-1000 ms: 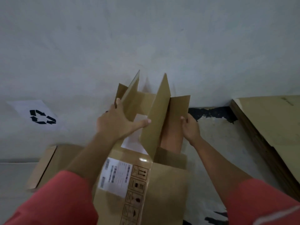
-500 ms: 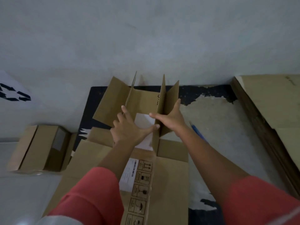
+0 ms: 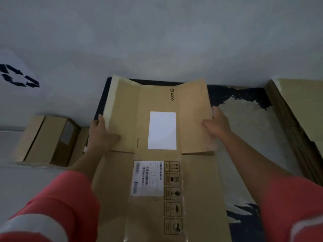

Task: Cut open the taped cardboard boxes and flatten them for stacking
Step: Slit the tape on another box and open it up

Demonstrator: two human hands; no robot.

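Observation:
A brown cardboard box (image 3: 197, 186) lies opened out flat on the floor in front of me, with a white label (image 3: 161, 130) and a barcode sticker (image 3: 148, 178) facing up. Its far flaps are spread wide. My left hand (image 3: 100, 132) pinches the outer edge of the left flap (image 3: 122, 116), thumb on top. My right hand (image 3: 217, 124) holds the outer edge of the right flap (image 3: 192, 105), thumb on the cardboard and fingers at the edge.
A small closed cardboard box (image 3: 47, 138) stands on the floor at the left. A stack of flattened cardboard (image 3: 300, 109) lies at the right. A worn black mat (image 3: 244, 130) is under the box, close to the wall. A recycling sign (image 3: 19, 75) is on the wall.
The upright flaps have been spread outward and pressed down, so the box now lies flat. Both hands moved apart from the middle to the outer flap edges.

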